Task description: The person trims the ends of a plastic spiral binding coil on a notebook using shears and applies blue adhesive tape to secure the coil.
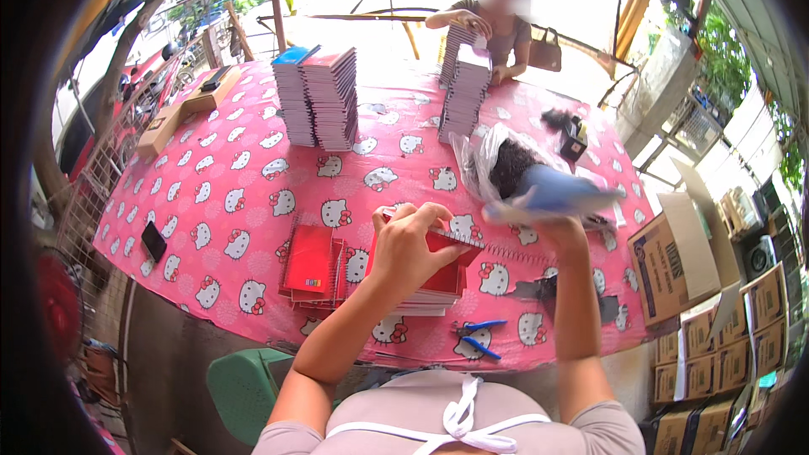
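My left hand [409, 240] is closed on a red notebook [451, 248], held tilted over a stack of red notebooks [425, 299]. A wire coil [516, 254] runs from the notebook's punched edge toward my right wrist. My right hand [560, 232] is beside a blurred blue thing [560, 192]; its fingers are hidden or smeared, so what they hold is unclear. Just behind is a clear plastic bag [474, 164] with a dark tangled mass [514, 167]. Left of my left hand lies another pile of red notebooks [312, 261]. Blue-handled pliers [482, 341] rest near the table's front edge.
Tall notebook stacks [316, 105] stand at the back left, others [466, 88] at the back right beside a seated person [506, 29]. A phone [153, 242] lies left. Cartons [678, 257] stand at right; a green chair [242, 392] is below the front edge.
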Motion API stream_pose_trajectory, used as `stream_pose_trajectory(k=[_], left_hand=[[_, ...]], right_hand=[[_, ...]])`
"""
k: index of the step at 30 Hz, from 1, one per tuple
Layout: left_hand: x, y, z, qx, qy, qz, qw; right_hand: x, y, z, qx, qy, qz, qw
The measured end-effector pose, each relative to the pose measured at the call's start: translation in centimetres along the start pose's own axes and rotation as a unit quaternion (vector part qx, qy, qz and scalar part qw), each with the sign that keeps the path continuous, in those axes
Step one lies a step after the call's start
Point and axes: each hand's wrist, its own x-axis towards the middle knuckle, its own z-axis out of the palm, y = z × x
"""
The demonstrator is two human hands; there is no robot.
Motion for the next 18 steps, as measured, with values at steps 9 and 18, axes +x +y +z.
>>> stream_pose_trajectory(k=[9, 18], left_hand=[[0.0, -2.2, -1.4, -0.065, 0.098, 0.029, 0.993], [-2.3, -4.2, -0.9, -0.379, 0.113, -0.175, 0.902]], right_hand=[[3.2, -2.0, 2.0, -0.067, -0.146, 0.049, 0.986], [5.9, -1.6, 4.3, -0.241, -0.055, 0.033, 0.968]])
